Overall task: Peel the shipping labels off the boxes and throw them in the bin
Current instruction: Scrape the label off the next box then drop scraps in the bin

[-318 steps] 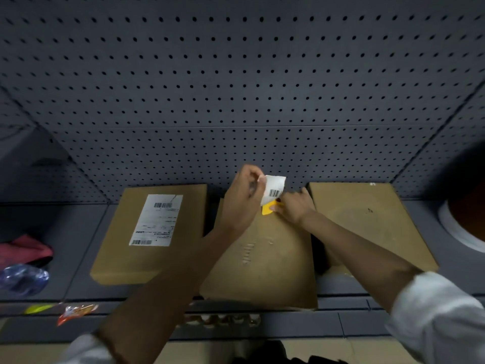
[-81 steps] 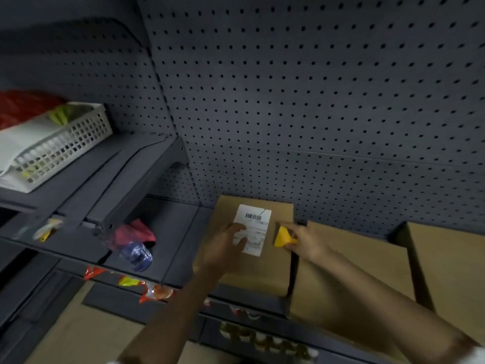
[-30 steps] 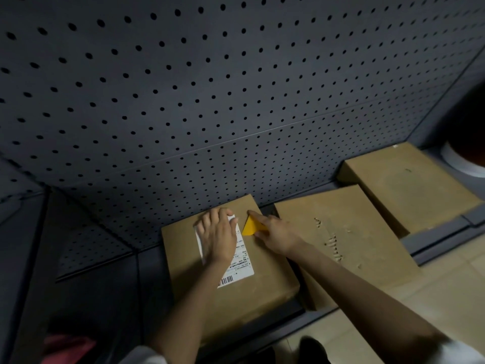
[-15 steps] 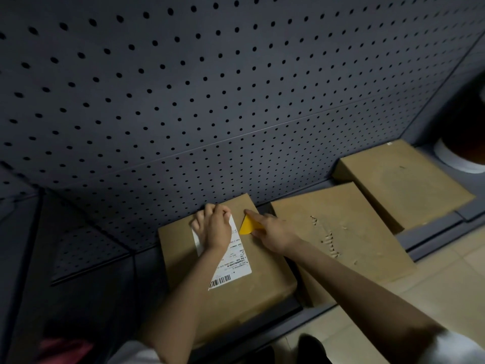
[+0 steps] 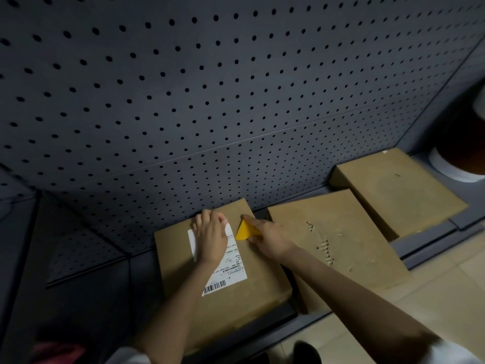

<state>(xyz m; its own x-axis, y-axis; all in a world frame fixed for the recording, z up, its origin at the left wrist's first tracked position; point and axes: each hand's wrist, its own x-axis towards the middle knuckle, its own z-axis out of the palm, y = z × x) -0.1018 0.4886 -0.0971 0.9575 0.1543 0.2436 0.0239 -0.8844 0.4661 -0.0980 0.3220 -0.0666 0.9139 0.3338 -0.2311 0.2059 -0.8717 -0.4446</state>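
left hand (image 5: 211,239) flat on label (image 5: 225,269), fingers relaxed
right hand (image 5: 270,237) grips yellow scraper (image 5: 245,230) at label's far edge, leftmost box (image 5: 262,274) on shelf

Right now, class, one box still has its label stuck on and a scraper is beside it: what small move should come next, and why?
Probably slide the scraper under the label's far corner. The right hand holds its edge just beside that corner, the left hand rests on the label's top, and the label looks flat on the box, with no corner lifted yet.
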